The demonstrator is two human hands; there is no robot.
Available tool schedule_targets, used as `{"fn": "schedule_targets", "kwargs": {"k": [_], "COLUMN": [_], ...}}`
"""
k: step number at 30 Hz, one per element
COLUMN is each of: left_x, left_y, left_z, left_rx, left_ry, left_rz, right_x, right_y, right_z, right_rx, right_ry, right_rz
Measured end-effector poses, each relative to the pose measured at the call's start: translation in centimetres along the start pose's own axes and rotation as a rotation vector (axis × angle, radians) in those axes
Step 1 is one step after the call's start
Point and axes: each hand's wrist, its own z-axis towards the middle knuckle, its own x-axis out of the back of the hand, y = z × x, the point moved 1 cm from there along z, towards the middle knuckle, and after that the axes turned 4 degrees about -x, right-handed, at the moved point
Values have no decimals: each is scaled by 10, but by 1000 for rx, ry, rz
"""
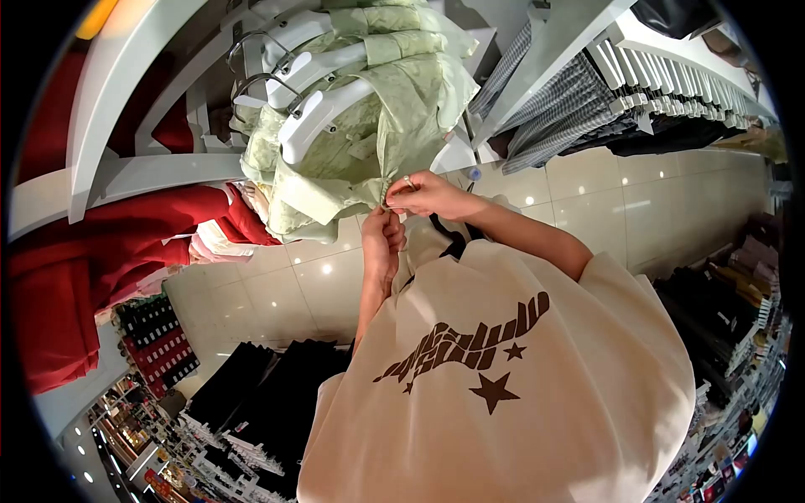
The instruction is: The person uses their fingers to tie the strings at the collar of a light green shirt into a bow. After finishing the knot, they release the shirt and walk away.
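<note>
A pale green patterned shirt (335, 184) hangs on a white hanger (323, 117) at the front of a rail. My right hand (432, 196), with a ring on one finger, pinches the shirt's front edge near its opening. Just below, my left hand (383, 239) has its fingers closed at the same edge, close to the right fingertips. The small part between the fingertips is too small to make out. More green garments (419, 50) on white hangers hang right behind this shirt.
White rack beams (126, 92) frame the upper left, with red garments (101, 260) below them. Checked trousers (558, 105) hang at the upper right. Black clothes (277, 394) hang at the lower left. Glossy tiles (579, 201) cover the floor.
</note>
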Motion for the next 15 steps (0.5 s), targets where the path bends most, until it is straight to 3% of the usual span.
{"fn": "schedule_targets", "kwargs": {"k": [5, 9, 11, 15], "left_x": [2, 8, 11, -5], "left_y": [-7, -9, -7, 2], "left_z": [-4, -5, -5, -11], "left_rx": [-7, -26, -57, -227], "left_ry": [-35, -77, -26, 137], "left_rz": [23, 61, 94, 311], "right_x": [4, 2, 0, -9], "right_y": [3, 3, 11, 5], "right_z": [-2, 4, 13, 11], "right_rx": [-141, -144, 146, 213], "right_ry": [-100, -117, 50, 192], "right_rz": [135, 28, -269, -443]}}
